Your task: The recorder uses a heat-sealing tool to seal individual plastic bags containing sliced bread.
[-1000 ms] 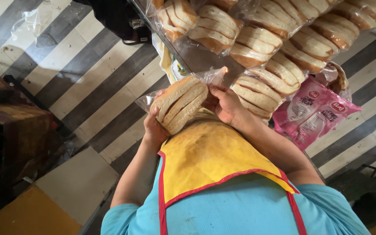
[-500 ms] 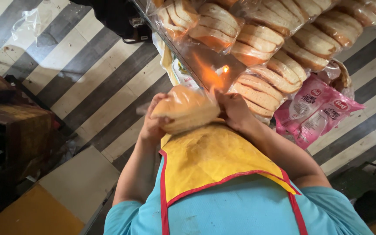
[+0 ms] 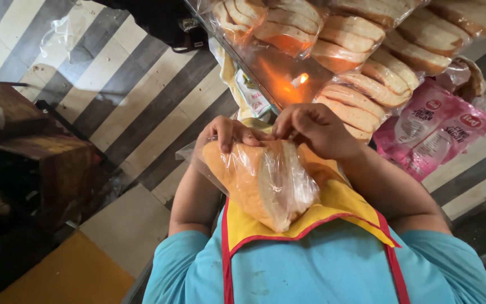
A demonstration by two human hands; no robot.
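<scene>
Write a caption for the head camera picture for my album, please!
Two hands, left hand and right hand, pinch a clear bag of sliced bread over a yellow apron.

Light-blue short-sleeved shirt (image 3: 310, 270), yellow red-trimmed apron (image 3: 333, 208), bare forearms.

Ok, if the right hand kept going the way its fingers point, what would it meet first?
Likely the left hand: the right hand points across the top of the bagged bread toward it. Depth is unclear.
</scene>
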